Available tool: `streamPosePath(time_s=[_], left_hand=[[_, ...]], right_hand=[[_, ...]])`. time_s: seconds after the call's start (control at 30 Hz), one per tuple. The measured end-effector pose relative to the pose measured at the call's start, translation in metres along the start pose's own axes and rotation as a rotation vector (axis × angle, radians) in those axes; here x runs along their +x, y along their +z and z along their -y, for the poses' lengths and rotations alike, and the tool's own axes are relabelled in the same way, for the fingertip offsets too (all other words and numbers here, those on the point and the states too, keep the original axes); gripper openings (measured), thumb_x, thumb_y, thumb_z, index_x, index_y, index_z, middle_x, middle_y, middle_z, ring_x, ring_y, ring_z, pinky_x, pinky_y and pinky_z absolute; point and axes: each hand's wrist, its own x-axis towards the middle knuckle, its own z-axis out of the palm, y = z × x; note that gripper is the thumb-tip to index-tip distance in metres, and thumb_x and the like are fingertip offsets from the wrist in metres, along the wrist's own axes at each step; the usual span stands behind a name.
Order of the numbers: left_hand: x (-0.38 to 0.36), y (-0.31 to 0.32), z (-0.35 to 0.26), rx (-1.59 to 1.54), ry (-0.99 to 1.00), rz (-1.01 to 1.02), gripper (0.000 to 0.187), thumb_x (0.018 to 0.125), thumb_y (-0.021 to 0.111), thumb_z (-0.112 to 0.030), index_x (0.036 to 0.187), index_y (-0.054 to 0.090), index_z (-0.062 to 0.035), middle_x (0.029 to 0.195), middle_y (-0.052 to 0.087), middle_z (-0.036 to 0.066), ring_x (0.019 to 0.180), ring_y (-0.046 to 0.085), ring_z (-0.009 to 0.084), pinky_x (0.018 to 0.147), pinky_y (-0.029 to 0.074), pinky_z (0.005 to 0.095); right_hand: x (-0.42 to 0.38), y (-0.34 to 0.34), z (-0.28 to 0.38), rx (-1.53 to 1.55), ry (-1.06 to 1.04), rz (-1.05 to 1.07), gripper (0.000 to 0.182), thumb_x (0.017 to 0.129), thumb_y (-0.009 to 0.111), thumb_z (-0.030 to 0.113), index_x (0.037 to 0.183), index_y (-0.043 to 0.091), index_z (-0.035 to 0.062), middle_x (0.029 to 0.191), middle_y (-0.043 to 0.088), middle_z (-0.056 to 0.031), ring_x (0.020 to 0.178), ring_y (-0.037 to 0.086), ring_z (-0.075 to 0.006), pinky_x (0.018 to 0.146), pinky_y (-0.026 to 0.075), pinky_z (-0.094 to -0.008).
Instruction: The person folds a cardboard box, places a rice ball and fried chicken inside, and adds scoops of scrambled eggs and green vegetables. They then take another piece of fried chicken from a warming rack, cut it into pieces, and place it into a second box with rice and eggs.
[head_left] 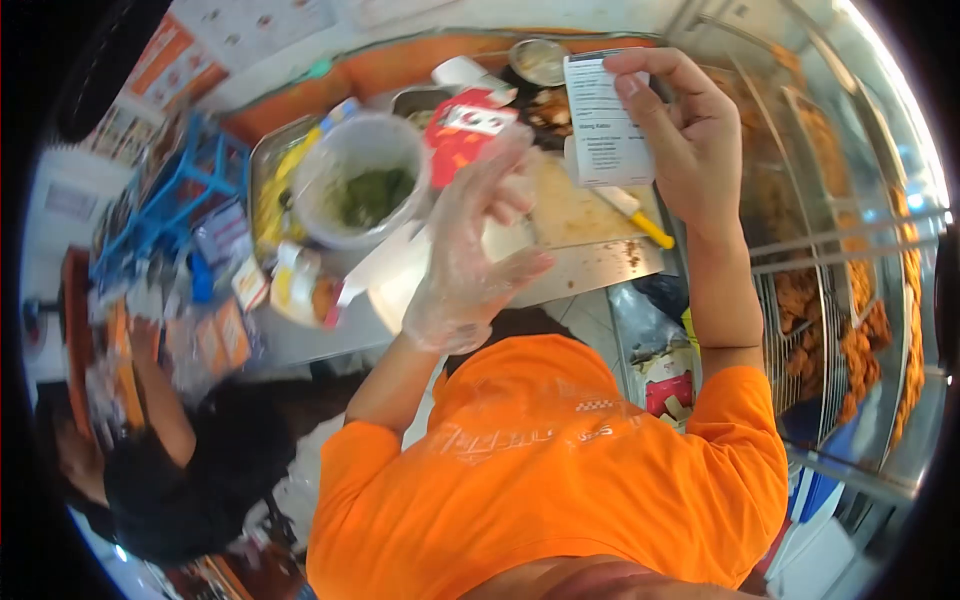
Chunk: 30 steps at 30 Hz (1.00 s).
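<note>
Pinched between the thumb and fingers of my right hand (pixel 685 120) is a printed paper receipt (pixel 608 130), raised over the far part of the counter. My left hand (pixel 470 240) wears a clear plastic glove and holds nothing, its thumb spread from the slightly bent fingers. It hovers in front of a red packet (pixel 462 135), which it partly overlaps in this view. Left of that hand stands a translucent tub (pixel 325 165) with green leaves inside. Beneath the receipt lies a cutting board (pixel 575 215) with a yellow-handled knife (pixel 650 228) at its right edge.
On the right, a glass-fronted rack holds fried pieces (pixel 860 350) on wire shelves. A blue plastic rack (pixel 185 195) and wrapped packs (pixel 215 340) crowd the left side. A person in black (pixel 200 470) is at lower left. A metal bowl (pixel 538 62) sits at the back.
</note>
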Motion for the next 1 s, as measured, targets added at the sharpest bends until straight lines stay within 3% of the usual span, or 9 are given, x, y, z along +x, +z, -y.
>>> streamPosePath(time_s=[0.07, 0.1, 0.23, 0.47, 0.53, 0.67, 0.77, 0.9, 1.0], left_hand=[[-0.008, -0.010, -0.006, 0.150, 0.033, -0.010, 0.093, 0.070, 0.081, -0.061, 0.137, 0.053, -0.0039, 0.124, 0.057, 0.007, 0.095, 0.050, 0.0149, 0.083, 0.040, 0.0296], [-0.012, -0.021, -0.010, 0.299, 0.145, 0.009, 0.069, 0.074, 0.083, -0.040, 0.131, 0.059, -0.0084, 0.122, 0.060, 0.011, 0.092, 0.057, 0.0183, 0.080, 0.047, 0.0334], [-0.040, -0.038, -0.003, 0.294, 0.058, -0.134, 0.054, 0.078, 0.082, -0.030, 0.125, 0.064, -0.0097, 0.116, 0.061, 0.011, 0.092, 0.061, 0.0195, 0.075, 0.049, 0.0333], [-0.089, -0.074, 0.015, 0.416, -0.048, -0.322, 0.033, 0.081, 0.080, -0.026, 0.108, 0.072, -0.0086, 0.106, 0.064, 0.009, 0.088, 0.061, 0.0203, 0.072, 0.049, 0.0316], [-0.104, -0.086, 0.026, 0.404, -0.212, -0.276, 0.033, 0.087, 0.074, -0.027, 0.109, 0.070, -0.0017, 0.104, 0.067, 0.008, 0.090, 0.056, 0.0161, 0.075, 0.044, 0.0298], [-0.137, -0.108, 0.093, 0.225, -0.323, -0.468, 0.029, 0.090, 0.072, -0.025, 0.105, 0.071, -0.0003, 0.097, 0.067, 0.006, 0.082, 0.057, 0.0133, 0.070, 0.045, 0.0294], [-0.152, -0.123, 0.123, 0.224, -0.458, -0.542, 0.027, 0.092, 0.070, -0.023, 0.101, 0.071, 0.0022, 0.088, 0.066, 0.004, 0.074, 0.055, 0.0118, 0.065, 0.045, 0.0302], [-0.167, -0.135, 0.143, 0.319, -0.391, -0.602, 0.025, 0.092, 0.070, -0.023, 0.094, 0.072, 0.0015, 0.077, 0.064, 0.011, 0.066, 0.057, 0.0198, 0.063, 0.045, 0.0344], [-0.180, -0.148, 0.158, 0.476, -0.357, -0.590, 0.024, 0.091, 0.070, -0.023, 0.090, 0.071, 0.0014, 0.074, 0.063, 0.014, 0.065, 0.057, 0.0258, 0.063, 0.046, 0.0380]], right_hand=[[-0.001, 0.023, -0.019, 0.008, -0.041, 0.105, 0.014, 0.098, 0.057, 0.002, 0.109, 0.065, -0.0030, 0.093, 0.069, -0.0058, 0.079, 0.064, -0.0059, 0.066, 0.052, -0.0200], [-0.003, 0.038, -0.022, 0.028, 0.036, 0.149, 0.014, 0.098, 0.057, 0.002, 0.108, 0.065, -0.0030, 0.094, 0.069, -0.0057, 0.082, 0.064, -0.0063, 0.067, 0.052, -0.0204], [-0.011, 0.083, -0.048, 0.090, 0.140, 0.260, 0.012, 0.098, 0.056, 0.001, 0.106, 0.065, -0.0020, 0.093, 0.068, -0.0058, 0.083, 0.066, -0.0071, 0.067, 0.053, -0.0207], [-0.030, 0.148, -0.086, 0.081, 0.322, 0.428, 0.012, 0.097, 0.059, 0.000, 0.107, 0.065, 0.0006, 0.093, 0.067, -0.0033, 0.087, 0.064, -0.0064, 0.070, 0.052, -0.0212], [-0.039, 0.168, -0.114, 0.142, 0.345, 0.457, 0.012, 0.096, 0.060, 0.000, 0.107, 0.065, 0.0010, 0.093, 0.067, -0.0033, 0.088, 0.064, -0.0063, 0.072, 0.052, -0.0215], [-0.065, 0.215, -0.199, 0.243, 0.173, 0.539, 0.014, 0.092, 0.066, 0.003, 0.106, 0.068, 0.0017, 0.093, 0.071, -0.0052, 0.088, 0.066, -0.0112, 0.078, 0.052, -0.0262], [-0.077, 0.238, -0.222, -0.107, 0.012, 0.558, 0.016, 0.090, 0.069, 0.004, 0.105, 0.073, 0.0058, 0.097, 0.072, -0.0081, 0.091, 0.067, -0.0157, 0.084, 0.052, -0.0296], [-0.078, 0.254, -0.220, -0.118, -0.089, 0.632, 0.017, 0.088, 0.071, 0.004, 0.105, 0.073, 0.0061, 0.095, 0.072, -0.0088, 0.090, 0.068, -0.0200, 0.082, 0.053, -0.0300], [-0.084, 0.268, -0.213, -0.222, -0.377, 0.739, 0.021, 0.087, 0.070, 0.006, 0.108, 0.073, 0.0069, 0.101, 0.071, -0.0102, 0.086, 0.068, -0.0253, 0.077, 0.055, -0.0330]])
